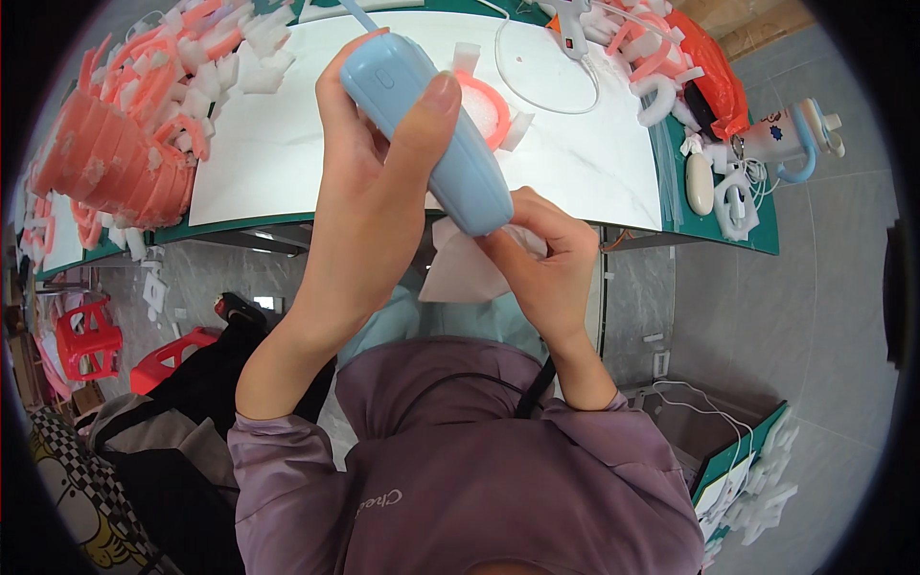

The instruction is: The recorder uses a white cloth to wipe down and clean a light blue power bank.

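Observation:
My left hand (383, 163) is wrapped round a light blue power bank (431, 134), a rounded oblong block with a small button outline and a blue strap or cable at its top end. The thumb presses along its face. Held above the front edge of the table, the block tilts down to the right. At its lower end, my right hand (551, 254) pinches a white tissue (465, 268), which hangs beneath the fingers. Those fingertips are partly hidden behind the block. On the table behind lies a pink foam ring (492, 101) with white foam pieces stuck to it.
Pink and white foam parts (125, 144) are heaped on the left. A white glue gun (572, 34) with a cable lies at the back. On the right are a red plastic bag (714, 77), a beige mouse-like object (700, 182) and a cup (781, 134). Red stools (88, 335) stand lower left, near another person.

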The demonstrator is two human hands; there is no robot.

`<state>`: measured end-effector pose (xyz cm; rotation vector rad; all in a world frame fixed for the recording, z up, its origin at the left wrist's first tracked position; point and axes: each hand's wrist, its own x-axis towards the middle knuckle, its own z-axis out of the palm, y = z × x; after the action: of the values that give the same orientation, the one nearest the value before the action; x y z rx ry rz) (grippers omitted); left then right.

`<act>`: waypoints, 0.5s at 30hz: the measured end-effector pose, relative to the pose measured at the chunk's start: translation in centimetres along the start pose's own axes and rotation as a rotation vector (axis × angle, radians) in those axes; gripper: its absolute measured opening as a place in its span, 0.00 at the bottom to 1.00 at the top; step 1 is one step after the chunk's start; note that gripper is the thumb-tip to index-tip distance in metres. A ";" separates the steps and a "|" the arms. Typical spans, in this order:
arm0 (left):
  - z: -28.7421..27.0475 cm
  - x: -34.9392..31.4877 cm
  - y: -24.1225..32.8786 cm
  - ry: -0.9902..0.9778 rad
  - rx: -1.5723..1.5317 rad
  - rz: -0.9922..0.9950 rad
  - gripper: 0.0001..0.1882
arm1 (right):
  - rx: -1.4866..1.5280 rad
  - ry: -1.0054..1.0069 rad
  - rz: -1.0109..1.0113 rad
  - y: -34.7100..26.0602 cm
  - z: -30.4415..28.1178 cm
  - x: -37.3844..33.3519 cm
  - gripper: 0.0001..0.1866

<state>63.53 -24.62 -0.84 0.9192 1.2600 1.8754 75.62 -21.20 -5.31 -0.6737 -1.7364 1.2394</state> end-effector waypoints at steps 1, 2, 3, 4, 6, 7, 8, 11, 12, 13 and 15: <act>0.0 0.1 -0.1 0.004 0.031 0.019 0.26 | 0.000 0.000 0.002 0.1 -0.1 0.1 0.09; 0.0 0.1 -0.1 0.006 0.031 0.017 0.26 | -0.143 0.001 -0.147 0.2 -0.1 0.3 0.09; 0.0 0.3 0.0 0.007 0.065 0.039 0.26 | -0.288 0.004 -0.296 0.2 -0.2 0.4 0.09; 0.0 0.3 0.0 0.010 0.099 0.062 0.26 | -0.289 0.005 -0.294 0.3 -0.3 0.5 0.09; -0.1 0.4 0.1 0.040 0.064 0.021 0.26 | -0.346 0.026 -0.379 0.6 -0.3 0.6 0.10; -0.1 0.5 0.1 0.071 0.029 -0.018 0.26 | -0.346 0.025 -0.382 0.8 -0.3 0.4 0.10; -0.1 0.6 0.2 0.073 0.029 -0.015 0.26 | -0.392 0.004 -0.396 1.0 -0.4 0.1 0.10; -0.2 0.7 1.0 0.144 -0.019 0.065 0.25 | -0.416 -0.034 -0.425 1.8 -0.7 -0.7 0.12; -0.4 0.7 1.5 0.151 -0.004 0.074 0.24 | -0.388 -0.053 -0.438 2.0 -0.7 -1.0 0.13; -0.6 0.7 1.9 0.158 0.012 0.082 0.23 | -0.387 -0.053 -0.438 2.3 -0.7 -1.3 0.13; -2.2 0.7 1.6 0.076 -0.080 0.091 0.22 | -0.355 -0.083 -0.410 2.7 -0.7 -1.8 0.13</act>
<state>61.01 -25.53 0.21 0.8837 1.1961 2.0334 76.96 -21.33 -8.35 -0.4356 -2.0619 0.6933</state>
